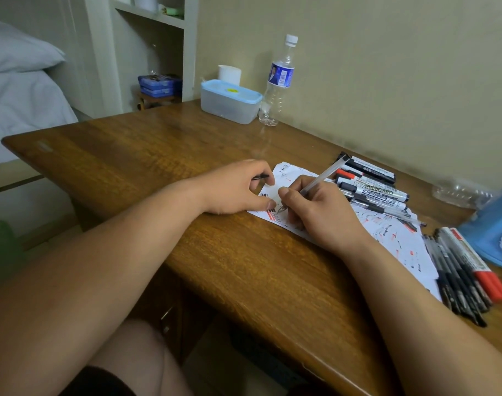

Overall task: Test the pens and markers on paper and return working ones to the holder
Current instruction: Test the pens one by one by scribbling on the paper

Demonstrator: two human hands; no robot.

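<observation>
My right hand (318, 212) grips a clear-barrelled pen (325, 174) with its tip down on the white paper (392, 238), which is covered in red and black test strokes. My left hand (238, 190) rests on the paper's left edge and pinches a small black pen cap (260, 177) between its fingers. Whiteboard markers (372, 190) lie in a group beyond the paper. Another bunch of black pens and red-capped markers (467, 272) lies at the right. A blue holder (495, 232) lies at the far right, partly cut off.
The wooden desk (158, 144) stands against a beige wall. A lidded plastic box (229, 101), a water bottle (278, 81) and a white roll (229, 74) stand at the back. A crumpled clear plastic piece (458, 192) lies near the wall. A bed sits at the left.
</observation>
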